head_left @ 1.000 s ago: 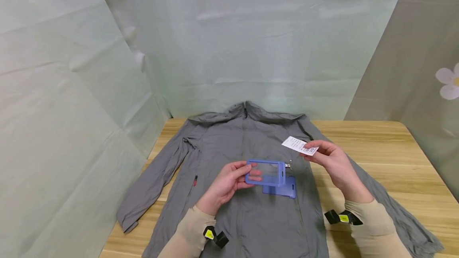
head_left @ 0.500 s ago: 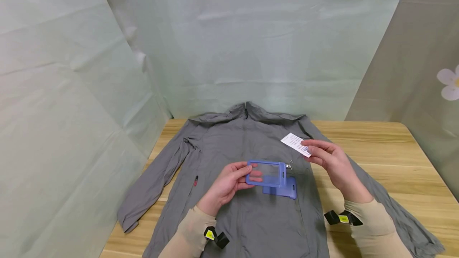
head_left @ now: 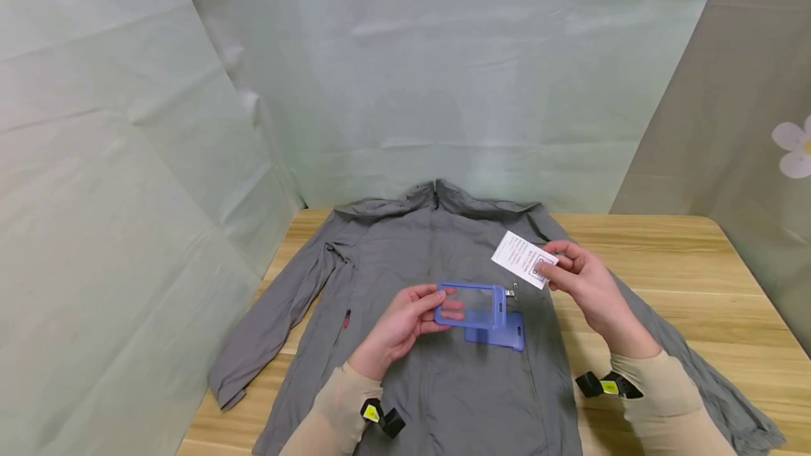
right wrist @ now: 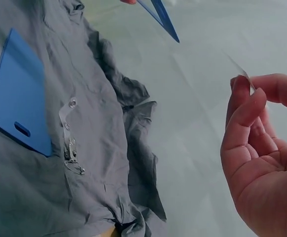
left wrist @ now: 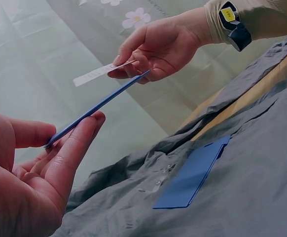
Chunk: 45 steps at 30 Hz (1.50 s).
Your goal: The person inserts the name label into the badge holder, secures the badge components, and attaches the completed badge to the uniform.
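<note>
- I'm watching the left hand (head_left: 402,326) pinching one end of a blue frame (head_left: 472,325), seemingly leaving the rest free.
- The right hand (head_left: 589,290), apart, is pinching a white card (head_left: 516,257) by its edge, likely leaving most uncovered.
- Below, a blue panel (head_left: 508,337) is lying on the jacket (head_left: 472,393).

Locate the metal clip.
In the right wrist view, the metal clip lies on the gray jacket, just right of the blue cover. In the head view, it shows past the right end of the blue frame in the left hand.
</note>
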Available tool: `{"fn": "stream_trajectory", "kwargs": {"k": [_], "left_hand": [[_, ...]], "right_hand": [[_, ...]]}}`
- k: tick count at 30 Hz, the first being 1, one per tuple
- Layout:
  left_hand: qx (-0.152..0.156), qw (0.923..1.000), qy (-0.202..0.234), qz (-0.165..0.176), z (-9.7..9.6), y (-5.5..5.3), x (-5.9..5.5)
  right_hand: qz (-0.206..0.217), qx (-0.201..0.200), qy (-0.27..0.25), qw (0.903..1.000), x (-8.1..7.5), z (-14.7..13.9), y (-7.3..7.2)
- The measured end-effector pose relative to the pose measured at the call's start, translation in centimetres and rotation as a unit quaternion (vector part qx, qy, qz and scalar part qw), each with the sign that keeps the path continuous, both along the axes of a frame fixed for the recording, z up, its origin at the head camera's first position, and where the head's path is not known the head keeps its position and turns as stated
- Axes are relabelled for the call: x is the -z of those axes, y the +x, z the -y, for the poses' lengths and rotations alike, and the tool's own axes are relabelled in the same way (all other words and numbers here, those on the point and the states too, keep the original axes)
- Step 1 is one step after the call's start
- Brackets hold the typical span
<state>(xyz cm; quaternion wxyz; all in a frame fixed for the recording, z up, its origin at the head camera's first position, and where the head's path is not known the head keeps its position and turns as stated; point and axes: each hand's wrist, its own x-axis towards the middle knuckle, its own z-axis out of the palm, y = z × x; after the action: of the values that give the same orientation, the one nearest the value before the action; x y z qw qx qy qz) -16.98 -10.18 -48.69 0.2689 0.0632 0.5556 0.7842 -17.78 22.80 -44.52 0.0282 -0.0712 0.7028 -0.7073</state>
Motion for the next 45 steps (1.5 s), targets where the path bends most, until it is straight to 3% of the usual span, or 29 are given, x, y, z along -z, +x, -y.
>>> {"fn": "stream_trajectory", "kwargs": {"k": [14, 22, 29, 37, 45], "left_hand": [[-0.009, 0.9999, -0.003, -0.004, -0.1, 0.0, -0.3], [-0.022, 0.9997, -0.001, -0.004, -0.5, 0.2, -0.7], [-0.034, 0.9994, 0.008, -0.004, -0.4, 0.3, -1.1], [-0.043, 0.999, 0.015, -0.003, -0.2, 0.4, -1.2], [-0.038, 0.9991, 0.017, -0.002, -0.1, 0.3, -1.3]], "right_hand": [[-0.011, -0.005, 0.039, 0.9992, -0.4, 1.6, 1.0], [0.004, 0.025, 0.018, 0.9995, -0.8, 1.7, 1.4], [0.015, 0.042, 0.053, 0.9976, -1.1, 1.2, 2.0], [0.033, 0.022, 0.093, 0.9948, -0.3, 0.8, 2.5], [0.022, 0.024, 0.097, 0.9948, 0.2, 0.8, 3.0]]}}
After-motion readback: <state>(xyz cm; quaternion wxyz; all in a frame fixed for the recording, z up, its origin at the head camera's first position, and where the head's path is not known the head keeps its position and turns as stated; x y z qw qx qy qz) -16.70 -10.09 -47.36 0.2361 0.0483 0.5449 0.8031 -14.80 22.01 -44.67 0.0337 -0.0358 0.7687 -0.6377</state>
